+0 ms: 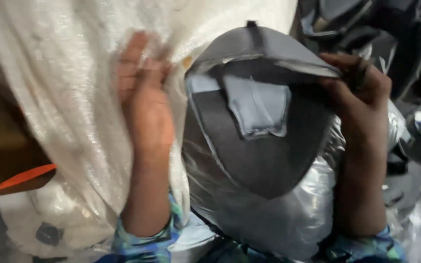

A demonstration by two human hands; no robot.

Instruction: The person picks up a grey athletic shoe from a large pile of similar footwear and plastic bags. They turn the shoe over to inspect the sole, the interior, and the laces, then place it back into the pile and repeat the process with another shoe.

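My right hand pinches the soft, light grey fabric piece at its stiff edge, while my left hand presses flat, fingers together, on the slippery white woven sack.

Light falls from above and the left, bright on the white sack, which is nearly washed out near the top. Glare streaks the clear plastic. The upper right and lower left lie in dim shadow. The left hand is motion-blurred at the fingers; the whole view is soft.
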